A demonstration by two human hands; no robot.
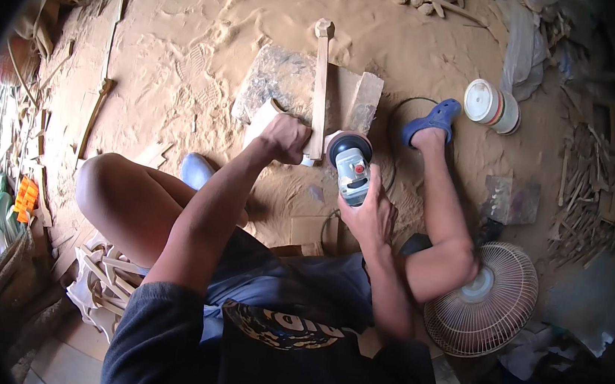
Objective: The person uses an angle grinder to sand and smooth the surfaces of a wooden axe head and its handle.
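My right hand (372,215) is wrapped round a grey handheld power sander (354,180). The sander's dark round head (348,147) sits beside the lower end of a long wooden stick (320,88) with a knobbed far end. Closed at that lower end is my left hand (286,134), its fingertips mostly hidden. A pale piece (261,121) shows beside the left hand; its kind I cannot tell. The stick lies across a rough stone-like block (278,80), whose right part has a wooden-looking slab (364,100).
Dusty sand-coloured ground surrounds my bent legs. At right stand a white bucket (483,102), a round fan (513,303) near my knee, and a square block (510,201). Wood scraps lie in piles at right (585,191) and lower left (107,276). A cord (391,126) curves behind the sander.
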